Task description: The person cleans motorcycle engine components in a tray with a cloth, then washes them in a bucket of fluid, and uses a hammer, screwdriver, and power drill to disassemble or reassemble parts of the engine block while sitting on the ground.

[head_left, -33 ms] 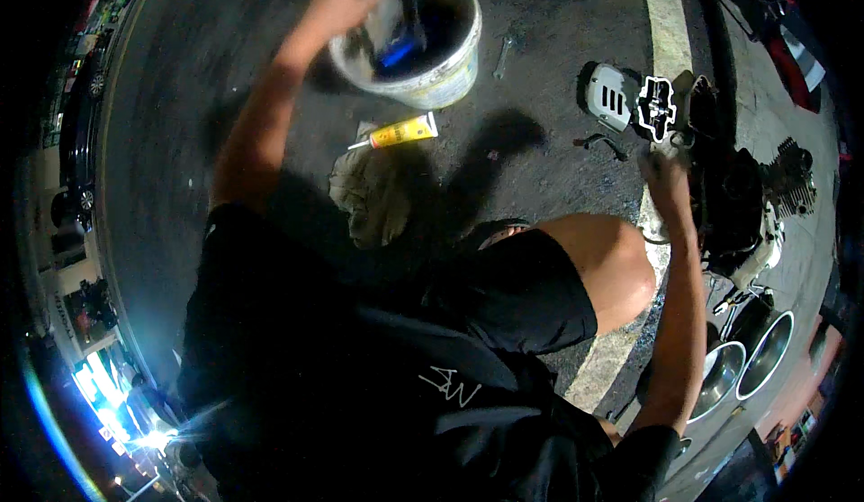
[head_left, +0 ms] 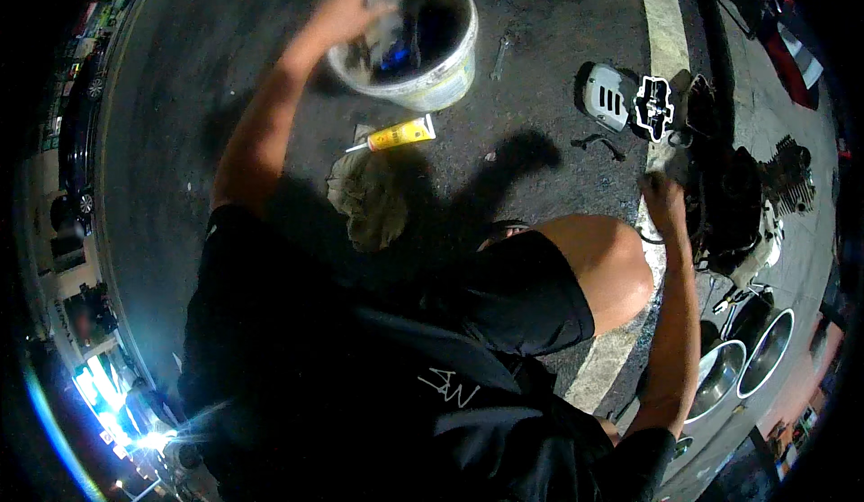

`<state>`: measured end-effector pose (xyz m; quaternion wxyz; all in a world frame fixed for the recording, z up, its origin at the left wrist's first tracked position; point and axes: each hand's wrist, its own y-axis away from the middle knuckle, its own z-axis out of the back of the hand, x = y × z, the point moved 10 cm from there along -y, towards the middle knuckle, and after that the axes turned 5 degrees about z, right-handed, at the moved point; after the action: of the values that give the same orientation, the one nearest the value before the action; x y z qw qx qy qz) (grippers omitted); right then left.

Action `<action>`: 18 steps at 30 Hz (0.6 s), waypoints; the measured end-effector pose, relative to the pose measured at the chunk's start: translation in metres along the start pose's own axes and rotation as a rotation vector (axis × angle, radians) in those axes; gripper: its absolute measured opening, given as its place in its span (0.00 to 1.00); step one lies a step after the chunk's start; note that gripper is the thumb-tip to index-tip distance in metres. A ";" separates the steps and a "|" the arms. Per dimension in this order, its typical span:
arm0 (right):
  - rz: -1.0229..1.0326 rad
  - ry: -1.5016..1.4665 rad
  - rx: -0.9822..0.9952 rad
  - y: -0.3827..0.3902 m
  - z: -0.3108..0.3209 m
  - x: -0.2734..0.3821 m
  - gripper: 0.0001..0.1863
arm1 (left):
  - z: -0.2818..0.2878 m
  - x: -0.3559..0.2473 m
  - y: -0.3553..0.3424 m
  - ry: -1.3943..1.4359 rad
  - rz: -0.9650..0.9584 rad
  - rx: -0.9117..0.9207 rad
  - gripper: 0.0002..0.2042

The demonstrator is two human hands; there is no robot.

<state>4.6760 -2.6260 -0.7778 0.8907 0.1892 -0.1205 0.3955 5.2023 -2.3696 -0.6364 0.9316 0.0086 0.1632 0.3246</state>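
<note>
My left hand is blurred at the left rim of a dirty white bucket, closed on a grey thing I cannot make out. A blue thing shows inside. My right hand is curled beside the dark engine parts; what it holds, if anything, is hidden. Just above it lie a silver slotted cover, a metal casting with a cut-out and a black bracket. A yellow tube rests below the bucket, beside a crumpled olive cloth.
A wrench lies right of the bucket. A finned cylinder, tools and steel bowls are along the pavement at right, past a white painted line. My bent knee is between my arms. A dark car stands far left.
My left hand has shifted slightly down and left at the bucket with the grey thing. My right hand has moved down, away from the metal casting.
</note>
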 end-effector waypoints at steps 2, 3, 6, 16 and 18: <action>-0.163 -0.122 0.147 0.044 -0.049 -0.036 0.16 | -0.033 0.012 -0.003 0.078 -0.028 0.075 0.22; -0.063 -0.191 0.147 0.064 -0.055 -0.027 0.15 | -0.058 0.027 -0.001 0.176 0.157 0.299 0.23; -0.034 -0.272 0.256 0.107 -0.094 -0.042 0.14 | -0.074 0.023 -0.008 -0.123 -0.172 0.276 0.23; -0.647 -0.641 0.079 0.276 -0.194 -0.140 0.16 | -0.089 -0.140 0.080 0.607 -0.198 0.039 0.14; -0.663 -0.603 0.071 0.307 -0.195 -0.128 0.17 | -0.174 -0.152 0.081 0.397 -0.331 0.117 0.17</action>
<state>4.3740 -2.4370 -0.9257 0.8874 0.3546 -0.2940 0.0196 4.9873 -2.4136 -0.7458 0.9198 -0.0285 0.3602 0.1530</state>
